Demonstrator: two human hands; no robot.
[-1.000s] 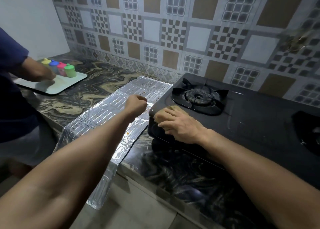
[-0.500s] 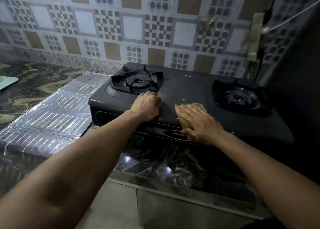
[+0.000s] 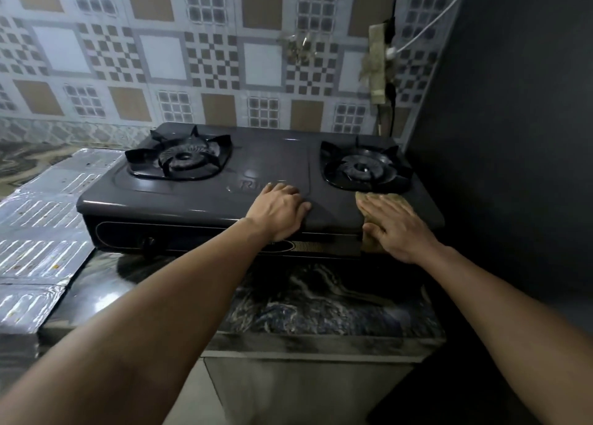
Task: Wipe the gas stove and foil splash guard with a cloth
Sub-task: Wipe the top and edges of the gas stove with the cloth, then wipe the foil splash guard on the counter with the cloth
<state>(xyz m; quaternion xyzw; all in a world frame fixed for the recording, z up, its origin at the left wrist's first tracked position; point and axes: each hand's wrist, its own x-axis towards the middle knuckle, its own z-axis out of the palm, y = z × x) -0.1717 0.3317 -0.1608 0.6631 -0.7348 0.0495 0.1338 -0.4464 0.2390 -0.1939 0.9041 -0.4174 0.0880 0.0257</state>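
One gas stove [image 3: 199, 199] with two burners is seen on the marble counter [image 3: 305, 302], one burner [image 3: 179, 161] at ten o'clock and the other burner [image 3: 364, 167] at one o'clock. One cloth [image 3: 385, 197] is pressed flat on the stove's front right edge by the right hand [image 3: 396, 225], fingers extended and close together. The left hand [image 3: 279, 211] is laid on the stove top near centre, fingers curled loosely, gripping nothing. One foil splash guard [image 3: 41, 232] is laid flat at nine o'clock, beside the stove.
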